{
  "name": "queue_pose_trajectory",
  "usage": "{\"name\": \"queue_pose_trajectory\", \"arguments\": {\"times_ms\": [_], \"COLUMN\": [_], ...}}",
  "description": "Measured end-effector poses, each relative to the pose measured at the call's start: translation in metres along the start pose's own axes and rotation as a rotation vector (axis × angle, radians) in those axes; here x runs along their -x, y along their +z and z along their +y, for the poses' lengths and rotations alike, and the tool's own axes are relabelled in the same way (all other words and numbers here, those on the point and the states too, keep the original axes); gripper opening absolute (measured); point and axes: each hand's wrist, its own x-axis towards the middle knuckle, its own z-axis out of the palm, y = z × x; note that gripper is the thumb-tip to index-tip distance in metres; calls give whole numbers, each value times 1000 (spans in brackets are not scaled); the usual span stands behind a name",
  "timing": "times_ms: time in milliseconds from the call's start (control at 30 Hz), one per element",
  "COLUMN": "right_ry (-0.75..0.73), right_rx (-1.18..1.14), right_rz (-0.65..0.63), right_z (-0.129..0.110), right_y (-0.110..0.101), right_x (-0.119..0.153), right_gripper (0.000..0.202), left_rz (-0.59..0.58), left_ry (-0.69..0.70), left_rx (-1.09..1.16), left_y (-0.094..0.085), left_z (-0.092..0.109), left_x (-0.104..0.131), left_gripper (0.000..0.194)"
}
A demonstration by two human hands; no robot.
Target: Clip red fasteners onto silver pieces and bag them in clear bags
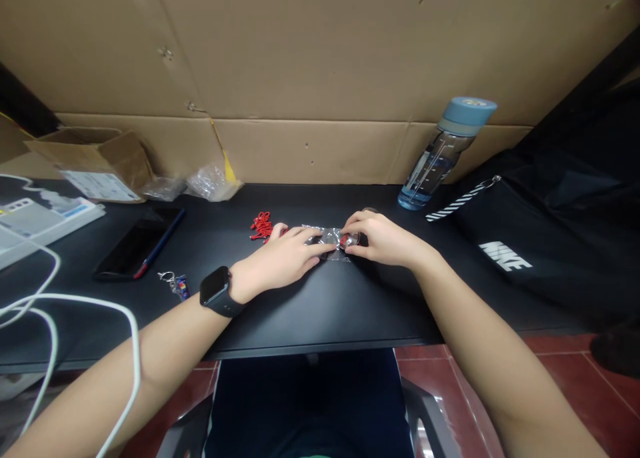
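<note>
Desk front point(330, 315) leaves room; bottle point(434, 168) obstructs back right.

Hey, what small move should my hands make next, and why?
Perhaps press the clear bag flat with your left hand: its fingers lie at the bag, while your right hand grips a small red-and-clear item at the bag's right end, so the plastic might slip. Whether it's inside, I can't tell.

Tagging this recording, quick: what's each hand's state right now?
Left hand: open, fingertips on the clear crinkled plastic bag.
Right hand: closed on a small shiny red-and-clear object.
</note>
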Motion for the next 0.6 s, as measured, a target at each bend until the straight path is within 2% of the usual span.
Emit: {"name": "queue_pose_trajectory", "arguments": {"times_ms": [333, 467, 600], "right_ry": [95, 100, 116], "right_rx": [-203, -291, -387], "right_rz": [45, 99, 99], "right_z": [10, 14, 16], "right_y": [11, 13, 15], "right_x": [-8, -8, -8], "right_gripper": [31, 35, 36], "left_rz": [25, 23, 7], "left_ry": [12, 1, -16], "left_rx": [-3, 12, 6], "left_y": [4, 4, 3], "left_z": [-2, -3, -3], "left_x": [1, 1, 1], "left_gripper": [45, 48, 49]}}
